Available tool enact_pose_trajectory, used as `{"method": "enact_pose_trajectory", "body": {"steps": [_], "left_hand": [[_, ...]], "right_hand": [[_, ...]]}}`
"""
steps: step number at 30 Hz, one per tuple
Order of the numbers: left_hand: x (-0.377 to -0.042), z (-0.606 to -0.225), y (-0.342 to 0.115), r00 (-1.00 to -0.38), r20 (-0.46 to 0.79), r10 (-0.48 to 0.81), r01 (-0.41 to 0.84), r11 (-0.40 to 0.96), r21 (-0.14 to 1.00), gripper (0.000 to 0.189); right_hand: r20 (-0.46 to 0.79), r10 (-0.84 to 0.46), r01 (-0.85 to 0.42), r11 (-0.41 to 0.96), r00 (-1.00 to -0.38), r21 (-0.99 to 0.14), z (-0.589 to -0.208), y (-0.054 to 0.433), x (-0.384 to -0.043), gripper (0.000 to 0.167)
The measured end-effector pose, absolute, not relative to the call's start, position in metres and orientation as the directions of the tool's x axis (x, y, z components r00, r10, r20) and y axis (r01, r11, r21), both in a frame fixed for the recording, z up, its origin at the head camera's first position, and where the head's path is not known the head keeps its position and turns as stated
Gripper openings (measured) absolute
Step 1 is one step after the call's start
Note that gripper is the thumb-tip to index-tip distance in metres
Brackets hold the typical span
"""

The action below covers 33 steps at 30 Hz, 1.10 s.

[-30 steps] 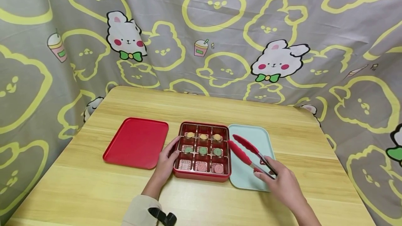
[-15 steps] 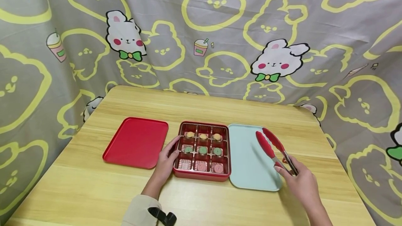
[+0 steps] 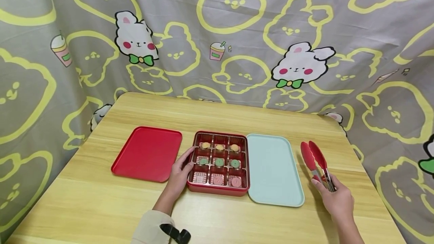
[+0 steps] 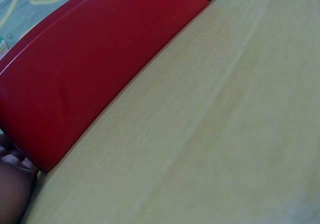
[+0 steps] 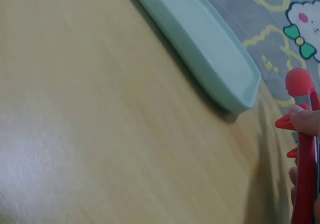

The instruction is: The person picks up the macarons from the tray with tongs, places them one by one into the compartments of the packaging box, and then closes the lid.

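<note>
A red square box [image 3: 218,190] with a clear divided insert stands mid-table. In its compartments lie small yellow pieces [image 3: 219,147] at the back, round green pieces [image 3: 219,162] in the middle and two round pink pieces [image 3: 236,182] in front. My left hand [image 3: 179,174] rests along the box's left side, fingers extended against the wall and thumb near the rim; the left wrist view shows the box's red wall [image 4: 95,58] close up. My right hand [image 3: 337,199] grips red-tipped metal tongs [image 3: 313,155], right of the pale green tray [image 3: 276,170]. The tongs' tips stand apart, nothing between them.
Left of the box lies a flat red lid or tray [image 3: 147,153]. The pale green tray sits against the box's right side. A patterned grey curtain [image 3: 237,48] hangs behind the wooden table [image 3: 210,221] and along both sides.
My right hand has carried the tongs rightward, from beside the box, across the pale green tray and past its right edge. The left hand and the box stay where they were.
</note>
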<state>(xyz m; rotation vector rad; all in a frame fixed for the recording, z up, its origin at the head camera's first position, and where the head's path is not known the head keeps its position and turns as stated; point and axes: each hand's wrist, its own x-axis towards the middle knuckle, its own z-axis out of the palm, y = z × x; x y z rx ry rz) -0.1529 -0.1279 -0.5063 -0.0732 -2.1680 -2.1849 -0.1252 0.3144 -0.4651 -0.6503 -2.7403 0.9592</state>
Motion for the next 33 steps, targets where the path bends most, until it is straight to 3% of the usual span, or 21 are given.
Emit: {"method": "enact_pose_trajectory", "body": {"steps": [7, 15, 28, 33], "left_hand": [[-0.155, -0.507, -0.127, -0.995, 0.095, -0.016, 0.095, -0.007, 0.995, 0.050], [-0.154, -0.507, -0.126, -0.996, 0.091, -0.014, 0.091, -0.006, 0.996, 0.051], [-0.154, -0.506, -0.127, -0.996, 0.084, -0.011, 0.083, 0.005, 0.996, 0.050], [-0.154, -0.506, -0.128, -0.996, 0.087, -0.012, 0.087, 0.012, 0.996, 0.050]], "right_hand": [[-0.066, 0.511, 0.426, 0.632, -0.857, -0.647, -0.473, 0.322, -0.127, 0.075], [-0.012, 0.536, 0.427, 0.658, -0.844, -0.620, -0.476, 0.327, -0.131, 0.064], [-0.043, 0.571, 0.479, 0.643, -0.820, -0.597, -0.477, 0.327, -0.137, 0.073], [-0.022, 0.572, 0.474, 0.657, -0.820, -0.586, -0.478, 0.327, -0.137, 0.067]]}}
